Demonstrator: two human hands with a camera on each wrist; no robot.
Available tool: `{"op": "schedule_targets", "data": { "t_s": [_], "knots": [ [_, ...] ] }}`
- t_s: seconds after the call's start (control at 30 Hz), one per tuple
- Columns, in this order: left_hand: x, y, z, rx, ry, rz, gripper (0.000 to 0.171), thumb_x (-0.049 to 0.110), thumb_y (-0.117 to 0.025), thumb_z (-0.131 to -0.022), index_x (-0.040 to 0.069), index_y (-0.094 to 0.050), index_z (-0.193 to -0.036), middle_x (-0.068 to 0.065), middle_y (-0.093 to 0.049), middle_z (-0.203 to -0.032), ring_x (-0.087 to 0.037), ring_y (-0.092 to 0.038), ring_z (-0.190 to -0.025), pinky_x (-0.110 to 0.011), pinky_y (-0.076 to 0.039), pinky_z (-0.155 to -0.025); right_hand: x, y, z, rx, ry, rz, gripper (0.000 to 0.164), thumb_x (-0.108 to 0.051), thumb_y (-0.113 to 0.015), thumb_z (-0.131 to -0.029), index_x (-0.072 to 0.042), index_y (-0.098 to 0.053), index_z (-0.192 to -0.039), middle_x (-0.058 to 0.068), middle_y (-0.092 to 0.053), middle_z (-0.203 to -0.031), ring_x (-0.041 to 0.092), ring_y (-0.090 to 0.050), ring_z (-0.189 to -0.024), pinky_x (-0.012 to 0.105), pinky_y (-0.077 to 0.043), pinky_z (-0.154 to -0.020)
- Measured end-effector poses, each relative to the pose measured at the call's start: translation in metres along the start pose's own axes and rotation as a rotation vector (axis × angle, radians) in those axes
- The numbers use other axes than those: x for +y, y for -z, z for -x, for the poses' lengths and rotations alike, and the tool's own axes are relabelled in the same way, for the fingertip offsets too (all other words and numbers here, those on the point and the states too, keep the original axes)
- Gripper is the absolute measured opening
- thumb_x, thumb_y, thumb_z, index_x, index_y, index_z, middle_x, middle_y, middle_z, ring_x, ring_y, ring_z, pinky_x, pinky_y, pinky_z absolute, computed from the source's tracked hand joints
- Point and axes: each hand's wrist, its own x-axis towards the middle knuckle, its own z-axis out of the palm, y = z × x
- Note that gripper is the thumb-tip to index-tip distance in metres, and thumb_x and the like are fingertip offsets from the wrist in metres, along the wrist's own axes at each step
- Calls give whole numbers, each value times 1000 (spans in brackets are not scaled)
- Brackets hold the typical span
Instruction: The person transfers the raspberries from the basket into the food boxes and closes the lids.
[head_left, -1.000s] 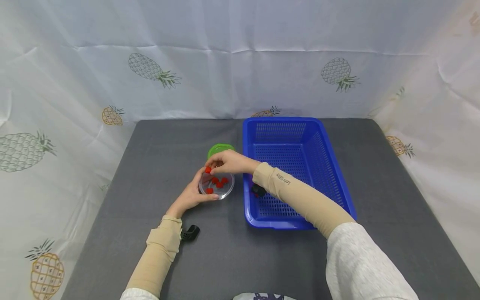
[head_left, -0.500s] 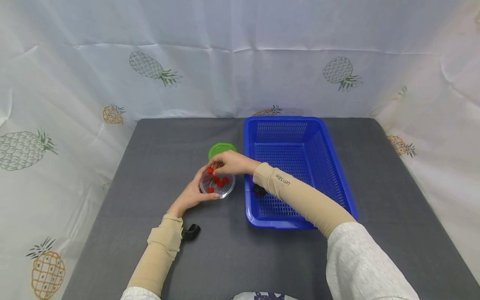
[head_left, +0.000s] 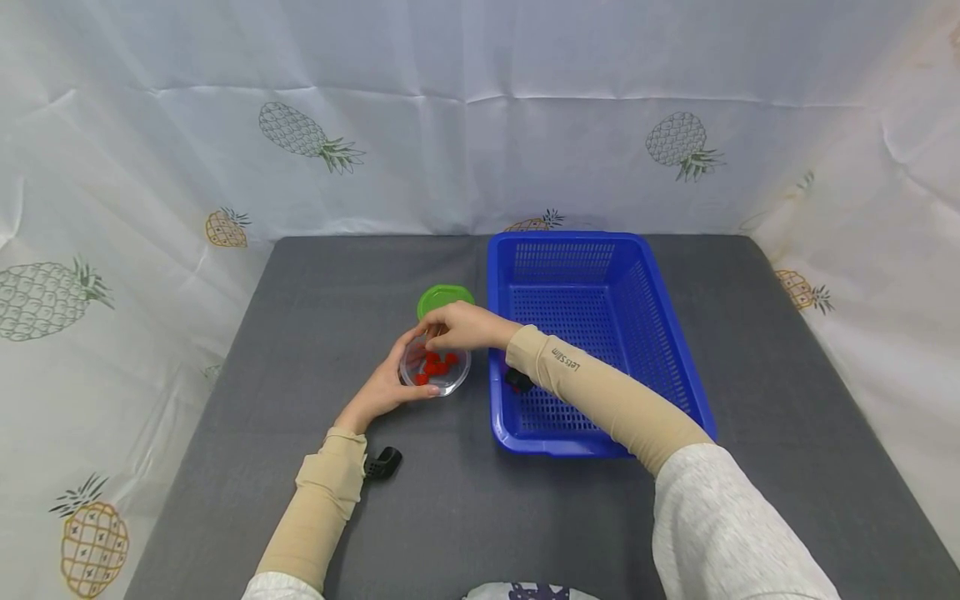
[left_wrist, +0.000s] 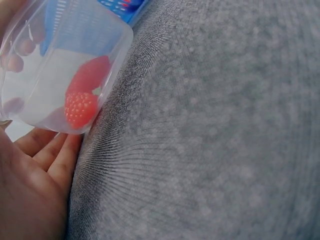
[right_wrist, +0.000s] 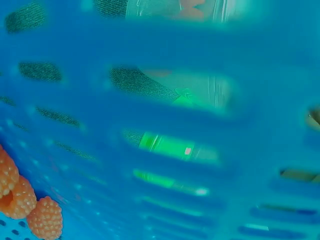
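Observation:
Thumb and fingers of my left hand curve round a clear plastic tub, gripping it by its left side. Several red raspberries lie inside. In the left wrist view the tub looks tilted, with a raspberry against its wall. My right hand is over the tub's far rim, fingers loosely bent, and no raspberry shows at its fingertips. Its fingertips are partly hidden. Behind it lies a green lid on the table.
A blue slotted basket stands right of the tub, under my right forearm. Several raspberries lie in it, seen in the right wrist view. Black wrist cameras hang by both arms. Grey cloth covers the table, with a pineapple-print curtain behind.
The raspberry that my right fingertips pinched above the tub has gone down among the others inside. My left hand and the tub have stayed almost still.

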Motion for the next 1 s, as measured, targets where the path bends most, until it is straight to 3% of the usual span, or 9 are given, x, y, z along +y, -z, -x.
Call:
{"op": "schedule_targets", "data": {
  "t_s": [0.4, 0.67, 0.9, 1.0],
  "knots": [
    [-5, -1, -2, 1, -24, 4, 97, 26, -79, -74, 37, -15, -146, -8, -36, -148, -28, -37, -136, -55, -27, -111, 0, 2, 3, 2, 24, -60, 31, -21, -62, -89, -10, -63, -118, 1, -69, -102, 11, -63, -96, 24, -51, -88],
    [-4, -2, -1, 12, 0, -33, 102, 34, -80, -72, 35, -11, -148, -8, -35, -149, -29, -35, -137, -58, -25, -111, 2, 8, 7, 30, 48, -217, 28, -20, -63, -89, -11, -64, -115, 1, -68, -100, 9, -63, -94, 22, -51, -86],
    [-5, -1, -1, 28, 17, -51, 101, 35, -80, -71, 43, -13, -145, -5, -28, -152, -27, -34, -137, -57, -25, -110, 5, 12, 14, 48, 57, -334, 33, -21, -65, -88, -7, -63, -118, 4, -68, -103, 10, -63, -96, 24, -51, -88],
    [-6, -1, -1, 21, 5, -46, 100, 35, -80, -72, 41, -12, -146, -5, -32, -150, -28, -35, -137, -57, -26, -110, 8, 16, 20, 73, 47, -383, 33, -20, -65, -88, -7, -62, -118, 10, -67, -107, 12, -63, -98, 26, -51, -89]
  ]
}}
